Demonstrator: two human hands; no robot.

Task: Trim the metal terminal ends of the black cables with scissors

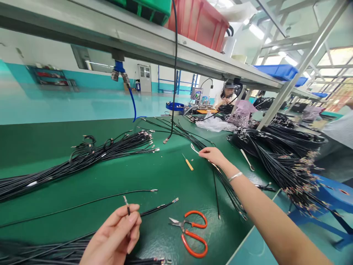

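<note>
My left hand (pixel 117 232), low in the frame, pinches a black cable (pixel 128 210) between thumb and fingers, with its thin stripped end pointing up. Farther off, my right hand (pixel 215 156) is closed on a thin white looped strip (pixel 194 148), whose exact kind I cannot make out. Under my right wrist runs a bundle of black cables (pixel 227 187). Orange-handled scissors (pixel 202 244) lie with blades apart to the right of my left hand. A small tool with a yellow handle and thin metal tip (pixel 189 164) rests left of my right hand.
Black cable bundles lie on the green table (pixel 165 169) at left (pixel 91 156) and right (pixel 275 158). A black cable with a metal end (pixel 166 140) hangs from the overhead shelf (pixel 154 44). A person (pixel 227 97) sits beyond the table. A blue stool (pixel 335 193) stands at right.
</note>
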